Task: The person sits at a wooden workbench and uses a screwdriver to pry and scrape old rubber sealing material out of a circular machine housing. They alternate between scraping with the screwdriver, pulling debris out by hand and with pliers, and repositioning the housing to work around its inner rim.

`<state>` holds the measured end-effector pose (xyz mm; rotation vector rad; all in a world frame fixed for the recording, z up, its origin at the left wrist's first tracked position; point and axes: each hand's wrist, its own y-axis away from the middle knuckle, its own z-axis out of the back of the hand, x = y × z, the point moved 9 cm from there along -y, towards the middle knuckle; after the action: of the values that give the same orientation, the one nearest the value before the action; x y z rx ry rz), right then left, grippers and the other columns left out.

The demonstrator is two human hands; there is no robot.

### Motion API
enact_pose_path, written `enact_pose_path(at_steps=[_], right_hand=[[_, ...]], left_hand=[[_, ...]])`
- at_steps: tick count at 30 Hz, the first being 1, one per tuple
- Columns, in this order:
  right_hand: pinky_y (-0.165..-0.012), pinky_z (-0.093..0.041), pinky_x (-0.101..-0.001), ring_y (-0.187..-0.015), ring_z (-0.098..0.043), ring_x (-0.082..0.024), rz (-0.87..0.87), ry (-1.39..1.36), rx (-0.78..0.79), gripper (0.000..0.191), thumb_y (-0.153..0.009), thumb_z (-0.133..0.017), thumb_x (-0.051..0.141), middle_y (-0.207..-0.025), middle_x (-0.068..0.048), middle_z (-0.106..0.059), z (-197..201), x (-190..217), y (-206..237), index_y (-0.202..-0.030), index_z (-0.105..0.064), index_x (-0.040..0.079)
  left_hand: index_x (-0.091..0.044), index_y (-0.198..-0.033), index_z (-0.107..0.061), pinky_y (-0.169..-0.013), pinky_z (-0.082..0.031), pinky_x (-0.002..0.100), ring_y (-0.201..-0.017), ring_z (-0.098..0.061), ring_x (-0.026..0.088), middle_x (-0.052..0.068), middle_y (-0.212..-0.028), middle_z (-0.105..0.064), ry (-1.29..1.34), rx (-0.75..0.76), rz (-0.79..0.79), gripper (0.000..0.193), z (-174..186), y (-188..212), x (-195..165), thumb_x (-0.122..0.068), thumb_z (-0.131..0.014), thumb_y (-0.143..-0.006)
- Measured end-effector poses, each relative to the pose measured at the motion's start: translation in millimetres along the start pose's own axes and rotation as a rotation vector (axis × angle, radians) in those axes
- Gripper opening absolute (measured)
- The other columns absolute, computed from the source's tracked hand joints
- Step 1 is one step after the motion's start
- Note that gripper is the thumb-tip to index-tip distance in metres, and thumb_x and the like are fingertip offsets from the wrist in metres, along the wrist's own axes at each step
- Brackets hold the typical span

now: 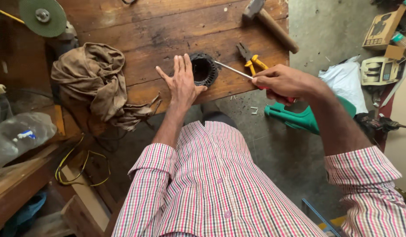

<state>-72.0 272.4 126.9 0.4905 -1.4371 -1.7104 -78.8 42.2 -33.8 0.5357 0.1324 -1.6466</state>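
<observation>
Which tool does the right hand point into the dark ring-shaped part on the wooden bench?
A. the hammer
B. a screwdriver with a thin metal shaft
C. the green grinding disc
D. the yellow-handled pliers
B: the right hand holds a screwdriver whose tip meets the rim of the dark ring, which the left hand steadies.

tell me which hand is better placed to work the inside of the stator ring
Right, probably. The right hand already grips the screwdriver, its tip at the motor stator rim. The left hand lies flat against the stator, bracing it.
</observation>
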Motion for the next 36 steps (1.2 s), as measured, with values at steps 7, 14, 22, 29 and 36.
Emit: enact_pose_path(at_steps=[7,14,22,29,36], right_hand=[[-0.036,-0.032,-0.0316,-0.041,-0.043,-0.011,0.018,-0.070,0.024,0.040,-0.102,-0.056,0.043,-0.061,-0.002,-0.052,-3,13,-3,-0.092,-0.066,0.005],[-0.042,-0.046,-0.0375,-0.046,-0.054,-0.019,0.023,-0.015,-0.114,0.033,-0.099,-0.056,0.037,-0.065,-0.009,-0.062,-31,4,-23,-0.112,-0.074,0.013],[-0.057,-0.049,-0.0551,-0.061,-0.065,-0.045,0.296,-0.002,-0.750,0.035,-0.101,-0.057,0.033,-0.068,-0.024,-0.066,-145,-19,-30,-0.129,-0.067,0.014],[-0.058,-0.050,-0.0546,-0.066,-0.068,-0.044,0.309,-0.191,-0.758,0.039,-0.097,-0.060,0.035,-0.073,-0.025,-0.066,-141,-20,-18,-0.130,-0.068,0.018],[-0.072,-0.054,-0.0502,-0.083,-0.070,-0.043,0.384,0.047,-0.588,0.033,-0.096,-0.062,0.034,-0.090,-0.022,-0.072,-95,-4,-11,-0.119,-0.070,0.011]], left_hand=[[0.002,-0.156,-0.029,-0.109,0.001,0.084,-0.150,-0.033,0.031,0.023,-0.158,-0.041,-0.006,0.022,-0.007,0.134,-6,-4,3,-0.063,-0.090,-0.056],[0.005,-0.156,-0.029,-0.112,0.002,0.083,-0.151,-0.032,0.036,0.025,-0.157,-0.042,-0.003,0.020,-0.055,0.135,-12,-5,1,-0.068,-0.088,-0.059],[0.007,-0.152,-0.029,-0.107,0.002,0.084,-0.147,-0.033,0.037,0.026,-0.155,-0.041,0.013,0.052,-0.040,0.137,-11,-10,0,-0.074,-0.086,-0.057],[0.007,-0.155,-0.027,-0.109,0.000,0.083,-0.149,-0.034,0.035,0.024,-0.155,-0.044,-0.027,0.038,-0.032,0.135,-3,-4,-7,-0.071,-0.084,-0.061],[0.008,-0.153,-0.027,-0.108,0.000,0.084,-0.148,-0.033,0.036,0.025,-0.154,-0.044,-0.014,0.032,-0.027,0.135,4,-4,-6,-0.072,-0.084,-0.061]])
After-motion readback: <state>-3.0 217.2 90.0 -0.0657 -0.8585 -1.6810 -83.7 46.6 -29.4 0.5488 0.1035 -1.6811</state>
